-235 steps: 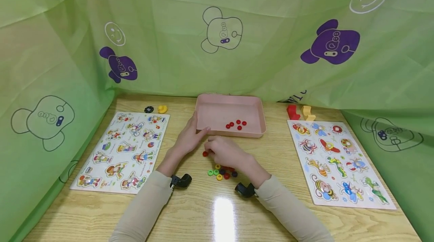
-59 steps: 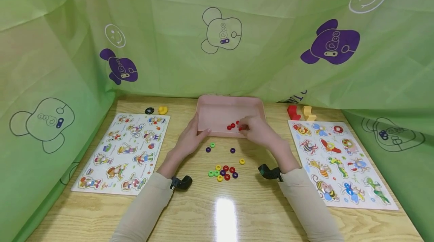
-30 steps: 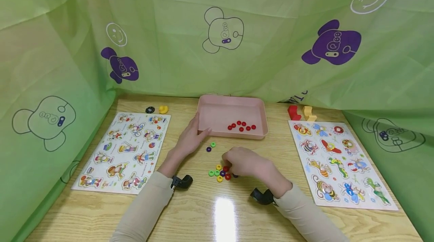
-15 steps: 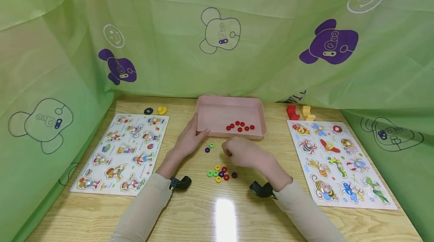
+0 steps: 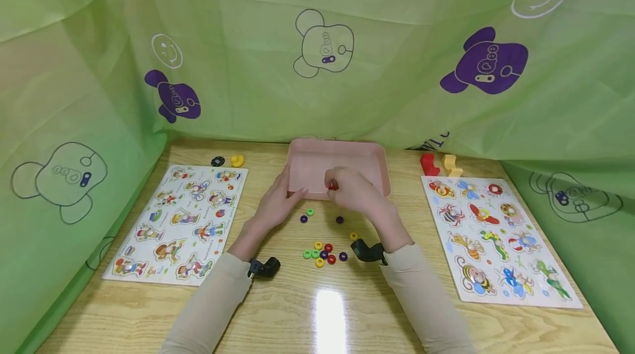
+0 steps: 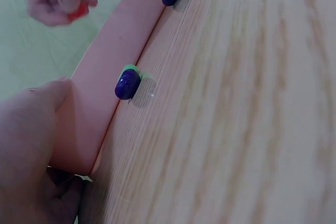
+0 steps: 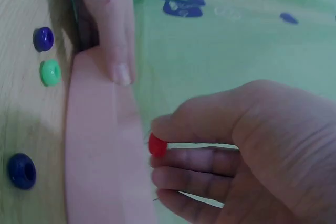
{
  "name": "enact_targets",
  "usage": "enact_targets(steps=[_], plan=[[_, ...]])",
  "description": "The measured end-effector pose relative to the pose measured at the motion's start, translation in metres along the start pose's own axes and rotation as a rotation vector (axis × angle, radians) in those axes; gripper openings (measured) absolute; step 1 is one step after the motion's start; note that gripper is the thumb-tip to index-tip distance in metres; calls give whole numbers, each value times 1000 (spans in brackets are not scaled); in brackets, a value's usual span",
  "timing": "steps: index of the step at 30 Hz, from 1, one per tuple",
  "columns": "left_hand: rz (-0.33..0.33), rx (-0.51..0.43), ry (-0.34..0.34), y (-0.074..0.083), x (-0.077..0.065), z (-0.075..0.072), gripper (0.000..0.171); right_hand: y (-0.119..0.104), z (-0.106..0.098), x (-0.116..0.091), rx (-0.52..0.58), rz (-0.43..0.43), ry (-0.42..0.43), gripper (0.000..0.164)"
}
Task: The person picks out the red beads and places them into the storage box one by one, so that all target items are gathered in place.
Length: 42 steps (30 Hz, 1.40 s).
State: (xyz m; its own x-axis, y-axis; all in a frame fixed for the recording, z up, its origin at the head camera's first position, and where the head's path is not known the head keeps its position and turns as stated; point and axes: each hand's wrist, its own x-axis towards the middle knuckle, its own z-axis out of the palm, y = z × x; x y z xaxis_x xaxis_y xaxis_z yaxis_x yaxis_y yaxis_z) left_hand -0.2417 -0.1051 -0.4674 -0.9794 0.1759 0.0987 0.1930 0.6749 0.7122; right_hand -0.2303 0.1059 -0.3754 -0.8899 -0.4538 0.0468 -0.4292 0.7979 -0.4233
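Observation:
My right hand (image 5: 353, 188) is over the front part of a pink tray (image 5: 311, 147), pinching a red bead (image 7: 157, 145) between thumb and forefinger; its other fingers lie loosely bent in the right wrist view. At the tray's front left corner my left hand (image 5: 275, 200) holds on, thumb on the front rim and fingers along the left side. The red beads inside the tray are mostly hidden by the right hand. Just in front of the tray lie a green bead (image 5: 310, 212) and two purple beads, one (image 7: 22, 171) nearer the right hand.
A loose group of mixed beads (image 5: 324, 255) lies on the table, with a single yellow bead (image 5: 354, 236) apart from it. Peg puzzle boards flank both sides, left (image 5: 163, 221) and right (image 5: 468, 216). Behind them sit a yellow duck (image 5: 237, 161) and red block (image 5: 429, 165).
Over the last half second my right hand has lifted the red bead from the table to above the tray. More red beads lie in the tray than at first. My left hand stays put.

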Motion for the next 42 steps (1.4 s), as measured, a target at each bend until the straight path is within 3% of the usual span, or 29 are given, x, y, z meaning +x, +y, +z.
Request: enact_targets(steps=[11,20,28,36,42], plan=[[47,-3,6,0,1,2,84,20,38,35,-23,102,131,7],[42,-3,16,1,2,1,84,23,44,36,-32,168,128,10],[32,-10,6,0,1,-2,84,17,36,26,2,71,103,11],[40,7,9,-1,2,-1,85,3,20,-3,-19,-84,75,11],[34,10,9,0,0,-2,85,-7,18,-26,12,-139,-71,15]])
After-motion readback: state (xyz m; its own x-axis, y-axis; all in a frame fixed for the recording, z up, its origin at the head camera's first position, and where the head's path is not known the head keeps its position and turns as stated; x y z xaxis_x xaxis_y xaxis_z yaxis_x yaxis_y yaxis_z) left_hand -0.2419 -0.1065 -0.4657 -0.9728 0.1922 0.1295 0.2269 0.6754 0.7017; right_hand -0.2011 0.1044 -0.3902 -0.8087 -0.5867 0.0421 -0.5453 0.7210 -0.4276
